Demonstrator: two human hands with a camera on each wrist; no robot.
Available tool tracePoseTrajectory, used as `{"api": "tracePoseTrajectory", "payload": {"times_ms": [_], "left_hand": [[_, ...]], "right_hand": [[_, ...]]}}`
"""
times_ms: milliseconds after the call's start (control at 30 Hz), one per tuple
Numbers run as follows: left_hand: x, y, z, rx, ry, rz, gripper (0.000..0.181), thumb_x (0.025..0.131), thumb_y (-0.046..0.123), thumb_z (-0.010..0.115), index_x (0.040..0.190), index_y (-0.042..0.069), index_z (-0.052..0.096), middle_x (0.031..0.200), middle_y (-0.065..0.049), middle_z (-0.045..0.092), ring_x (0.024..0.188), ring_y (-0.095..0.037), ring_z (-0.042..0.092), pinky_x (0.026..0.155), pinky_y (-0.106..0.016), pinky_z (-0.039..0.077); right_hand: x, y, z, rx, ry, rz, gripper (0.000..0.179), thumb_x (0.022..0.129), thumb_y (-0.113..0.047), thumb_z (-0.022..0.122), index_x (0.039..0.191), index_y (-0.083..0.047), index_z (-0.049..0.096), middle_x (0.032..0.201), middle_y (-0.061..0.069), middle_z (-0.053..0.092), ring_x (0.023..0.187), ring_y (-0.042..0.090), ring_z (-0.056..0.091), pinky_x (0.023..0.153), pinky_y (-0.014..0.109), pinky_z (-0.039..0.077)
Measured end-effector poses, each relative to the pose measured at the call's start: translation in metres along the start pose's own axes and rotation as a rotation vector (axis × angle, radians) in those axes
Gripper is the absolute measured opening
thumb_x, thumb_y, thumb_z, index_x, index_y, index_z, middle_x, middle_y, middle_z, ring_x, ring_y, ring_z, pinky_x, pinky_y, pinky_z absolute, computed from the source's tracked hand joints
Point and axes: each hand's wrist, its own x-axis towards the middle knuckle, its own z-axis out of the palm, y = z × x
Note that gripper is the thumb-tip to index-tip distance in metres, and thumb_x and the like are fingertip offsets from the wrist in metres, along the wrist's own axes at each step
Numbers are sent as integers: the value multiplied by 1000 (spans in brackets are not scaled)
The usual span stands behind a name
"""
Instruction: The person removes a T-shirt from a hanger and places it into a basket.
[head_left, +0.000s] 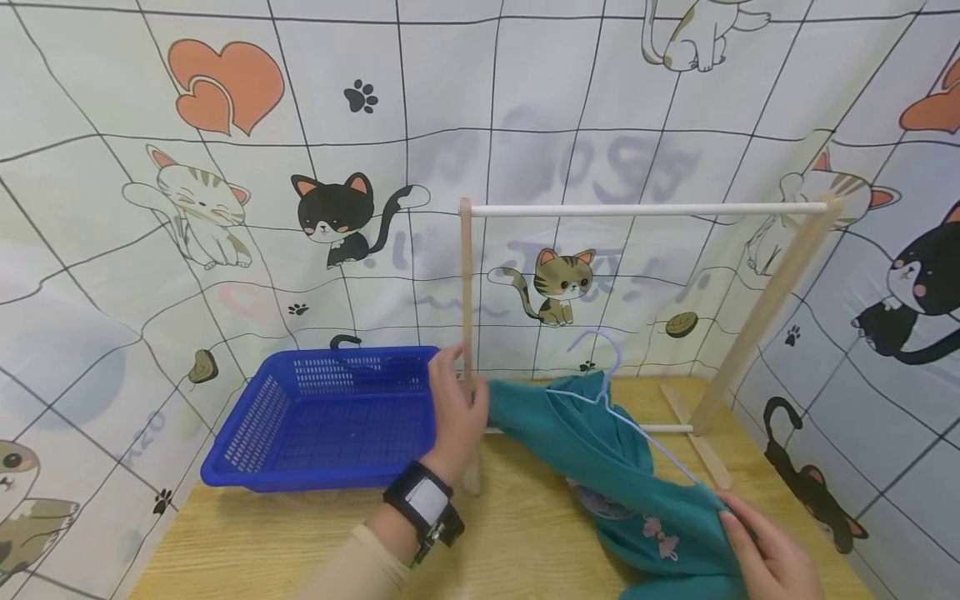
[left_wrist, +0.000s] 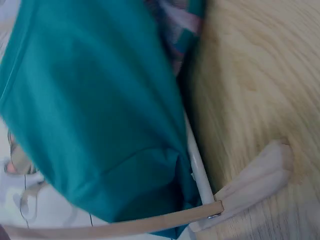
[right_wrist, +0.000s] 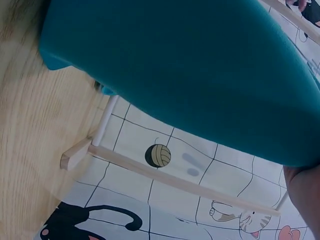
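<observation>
The rack [head_left: 645,210] stood beyond my fingers, one post right beside my left hand [head_left: 452,417]. The basket [head_left: 318,481] lay left of those fingers. The shirt [head_left: 600,450] spanned both hands: my right hand [head_left: 772,550] pinched its edge; whether the left fingers gripped it, I could not tell. The hanger [head_left: 604,398] sat between them, hook uppermost. Apparent step: fitting shirt to hanger. Next move likely required evening both shoulders.

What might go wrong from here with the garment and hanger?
The teal garment might slip off the lilac hanger, since the hanger's arms show partly outside it.

The left hand is right at the left post of the rack and could jolt it.
</observation>
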Motion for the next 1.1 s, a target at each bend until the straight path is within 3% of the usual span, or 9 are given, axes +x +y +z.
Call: {"api": "tracePoseTrajectory", "payload": {"times_ms": [100,200,300,533,700,967,1100], "left_hand": [[-9,6,0,83,-196,99,44,97,18,50,140,14,38,140,-6,40,130,-22,37,108,-45,33],[-14,8,0,179,-409,153,44,101,27,43,143,16,37,145,-4,41,138,-24,32,112,-48,28],[-17,8,-1,248,-517,177,43,103,30,38,143,16,39,143,-5,45,137,-25,34,112,-48,29],[-21,1,-5,319,-541,199,35,104,31,35,118,13,61,111,1,64,109,-15,56,97,-35,44],[-23,1,-14,288,-548,196,29,102,32,39,108,16,63,97,7,60,94,-9,56,84,-28,48],[-34,4,-26,246,-540,204,32,101,37,41,110,18,64,94,10,59,84,-2,54,75,-19,49],[-38,14,-32,241,-525,191,30,100,36,43,111,18,65,90,13,56,80,-1,50,71,-18,48]], "right_hand": [[0,0,-1,-17,-32,-14,21,93,-12,59,112,-8,67,103,-38,51,89,-27,45,75,-3,35],[1,0,-3,-35,-64,-19,21,94,-15,59,113,-11,67,103,-33,54,87,-19,52,74,-2,36],[1,0,-3,-49,-93,-38,21,94,-15,58,113,-12,67,104,-30,56,89,-18,53,74,-3,36],[3,1,-5,-54,-113,-81,21,93,-11,59,112,-9,67,107,-29,54,94,-27,42,76,-4,34],[6,4,-5,-66,-124,-79,22,94,-12,58,115,-12,66,107,-23,58,97,-28,36,78,-3,31],[29,10,-4,-4,-28,-253,33,87,4,61,114,-14,67,104,-26,55,99,-19,38,82,0,27],[39,10,-3,-34,-12,-266,32,87,3,62,114,-14,67,100,-11,61,98,-14,39,82,1,27]]}}
